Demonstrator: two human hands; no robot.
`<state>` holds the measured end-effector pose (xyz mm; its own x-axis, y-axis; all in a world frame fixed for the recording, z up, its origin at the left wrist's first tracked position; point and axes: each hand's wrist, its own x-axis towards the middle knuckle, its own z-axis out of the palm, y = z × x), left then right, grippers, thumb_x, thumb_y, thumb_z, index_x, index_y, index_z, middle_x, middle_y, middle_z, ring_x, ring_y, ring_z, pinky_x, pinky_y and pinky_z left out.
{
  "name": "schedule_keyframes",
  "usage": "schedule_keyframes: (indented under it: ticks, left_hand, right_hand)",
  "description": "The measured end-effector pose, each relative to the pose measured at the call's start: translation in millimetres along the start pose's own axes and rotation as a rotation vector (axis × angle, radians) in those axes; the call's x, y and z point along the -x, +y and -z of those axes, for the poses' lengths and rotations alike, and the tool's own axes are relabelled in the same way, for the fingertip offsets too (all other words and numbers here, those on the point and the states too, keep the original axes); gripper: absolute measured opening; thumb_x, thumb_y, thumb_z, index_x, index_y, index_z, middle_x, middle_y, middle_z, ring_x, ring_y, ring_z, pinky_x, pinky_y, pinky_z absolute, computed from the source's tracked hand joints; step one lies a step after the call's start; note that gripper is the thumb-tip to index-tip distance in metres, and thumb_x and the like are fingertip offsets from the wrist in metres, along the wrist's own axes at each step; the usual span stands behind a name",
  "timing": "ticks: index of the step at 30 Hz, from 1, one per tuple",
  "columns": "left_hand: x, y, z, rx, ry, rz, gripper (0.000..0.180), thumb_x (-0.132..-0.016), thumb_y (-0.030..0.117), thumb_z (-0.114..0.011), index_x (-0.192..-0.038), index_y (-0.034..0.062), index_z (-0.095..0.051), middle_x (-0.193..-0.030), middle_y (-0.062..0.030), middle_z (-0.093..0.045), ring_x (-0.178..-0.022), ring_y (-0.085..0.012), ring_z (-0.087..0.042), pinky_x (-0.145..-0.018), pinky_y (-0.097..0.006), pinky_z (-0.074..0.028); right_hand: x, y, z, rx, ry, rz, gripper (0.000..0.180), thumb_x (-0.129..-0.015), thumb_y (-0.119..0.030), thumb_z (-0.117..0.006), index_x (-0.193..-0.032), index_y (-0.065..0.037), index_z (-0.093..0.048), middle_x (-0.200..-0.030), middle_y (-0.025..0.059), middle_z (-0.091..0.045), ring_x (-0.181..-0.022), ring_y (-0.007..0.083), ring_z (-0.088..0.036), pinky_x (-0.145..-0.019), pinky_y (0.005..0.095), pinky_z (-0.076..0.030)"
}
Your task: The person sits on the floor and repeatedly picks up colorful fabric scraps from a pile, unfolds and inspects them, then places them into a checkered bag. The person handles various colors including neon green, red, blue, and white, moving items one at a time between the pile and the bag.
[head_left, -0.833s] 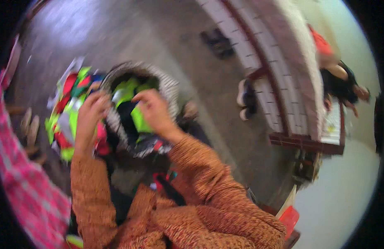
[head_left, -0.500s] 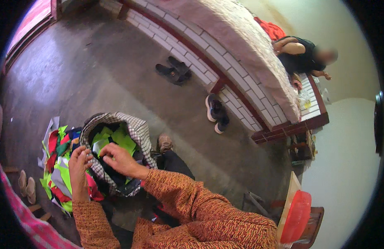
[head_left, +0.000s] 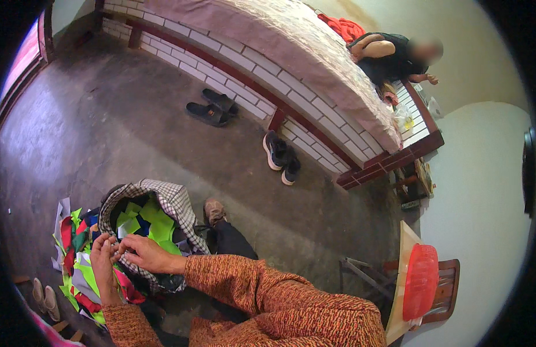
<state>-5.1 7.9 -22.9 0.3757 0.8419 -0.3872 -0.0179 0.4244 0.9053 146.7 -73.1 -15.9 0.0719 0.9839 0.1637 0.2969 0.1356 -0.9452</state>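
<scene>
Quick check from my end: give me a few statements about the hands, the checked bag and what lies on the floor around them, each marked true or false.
1. Both hands meet just in front of the checked cloth bag. True: the left hand and right hand touch at the fingertips there.
2. The bag holds bright green cloth scraps. True.
3. The heap of coloured cloth pieces lies to the person's right of the bag. False: it lies to the left.
4. Two pairs of dark footwear, the sandals and the shoes, lie on the grey floor near the brick platform. True.
5. The red plastic basket sits inside the bag. False: it rests by the wooden chair at far right.
</scene>
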Motion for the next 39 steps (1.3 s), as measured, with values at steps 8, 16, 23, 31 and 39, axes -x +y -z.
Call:
schedule_keyframes:
  ticks: [8,16,23,31,39]
  left_hand:
    - [7,1,-17,0.025,-0.014,-0.041,0.028,-0.089,0.020,-0.055,-0.110,0.0021,-0.052,-0.098,-0.0063,-0.057,-0.076,-0.0101,-0.057,-0.064,-0.020,-0.047]
    - [0,-11,-4,-0.294,0.060,-0.208,0.031,-0.086,0.020,-0.055,-0.108,-0.0020,-0.057,-0.100,-0.0100,-0.060,-0.091,-0.0204,-0.058,-0.081,-0.031,-0.047]
    - [20,-1,-11,-0.429,0.156,-0.293,0.026,-0.081,0.018,-0.058,-0.100,-0.0001,-0.059,-0.088,-0.0166,-0.064,-0.084,-0.0258,-0.064,-0.074,-0.033,-0.049]
    - [34,5,-26,-0.497,0.302,-0.384,0.023,-0.077,0.020,-0.060,-0.094,0.0039,-0.059,-0.091,-0.0149,-0.060,-0.088,-0.0334,-0.058,-0.076,-0.042,-0.046]
    - [44,19,-19,-0.394,0.286,-0.385,0.018,-0.077,0.018,-0.058,-0.091,0.0057,-0.057,-0.088,-0.0142,-0.059,-0.084,-0.0340,-0.058,-0.075,-0.045,-0.045]
  right_hand:
    - [5,-1,7,-0.036,0.004,0.005,0.012,-0.078,-0.008,-0.060,-0.088,-0.003,-0.055,-0.086,0.0114,-0.054,-0.085,0.0286,-0.055,-0.075,0.0372,-0.044]
    - [-14,1,-1,-0.047,-0.064,-0.104,0.015,-0.079,-0.007,-0.058,-0.094,-0.005,-0.061,-0.092,0.0090,-0.059,-0.086,0.0214,-0.058,-0.076,0.0313,-0.047]
    - [-7,14,-12,-0.083,-0.144,-0.272,0.017,-0.086,-0.004,-0.056,-0.103,-0.001,-0.057,-0.093,0.0036,-0.060,-0.086,0.0099,-0.056,-0.077,0.0231,-0.044]
    - [11,55,-57,-0.082,-0.109,-0.180,0.023,-0.086,-0.007,-0.059,-0.107,-0.001,-0.056,-0.097,0.0070,-0.060,-0.089,0.0162,-0.056,-0.080,0.0283,-0.044]
    - [7,86,-122,-0.128,-0.490,-0.448,0.028,-0.084,-0.008,-0.063,-0.109,-0.002,-0.053,-0.095,0.0043,-0.060,-0.091,0.0133,-0.056,-0.082,0.0260,-0.043]
